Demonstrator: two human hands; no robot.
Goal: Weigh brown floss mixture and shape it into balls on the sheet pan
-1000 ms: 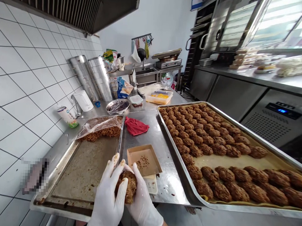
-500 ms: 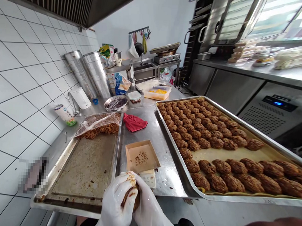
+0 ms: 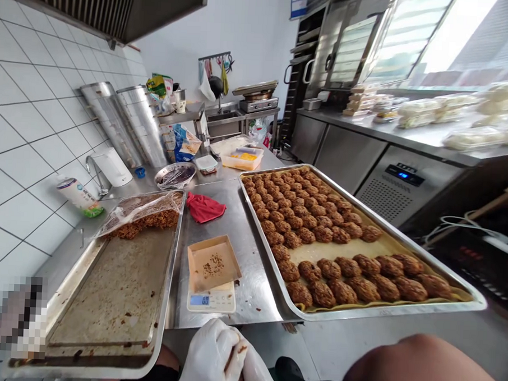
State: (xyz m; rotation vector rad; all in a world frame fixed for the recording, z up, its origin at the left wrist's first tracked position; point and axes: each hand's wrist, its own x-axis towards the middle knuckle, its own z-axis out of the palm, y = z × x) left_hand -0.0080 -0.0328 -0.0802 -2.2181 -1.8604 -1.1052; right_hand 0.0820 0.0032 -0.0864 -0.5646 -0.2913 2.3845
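Note:
Both hands wear white gloves and sit at the bottom edge of the head view, below the counter's front. My left hand [image 3: 209, 357] and my right hand [image 3: 256, 376] are cupped together around a brown lump of mix, almost fully hidden between the palms. Just above them a small digital scale [image 3: 211, 301] carries a shallow brown paper tray [image 3: 212, 263] with crumbs. To the left lies a nearly empty metal tray [image 3: 110, 296] with a pile of brown mix [image 3: 143, 222] under plastic film at its far end. To the right a large baking tray [image 3: 400, 312] holds several rows of shaped brown pieces [image 3: 311, 221].
A red cloth [image 3: 203, 207] lies behind the scale. Farther back stand a metal bowl [image 3: 175, 176], plastic containers [image 3: 242, 156], a white jug [image 3: 111, 167], a can [image 3: 77, 195] and tall steel cylinders [image 3: 126, 123]. A steel refrigerated counter [image 3: 389, 168] runs along the right. A bare knee [image 3: 423, 369] shows bottom right.
My hands have drawn back toward my body and closed tighter around the lump, which now barely shows. The view has shifted right and back, uncovering the scale's display.

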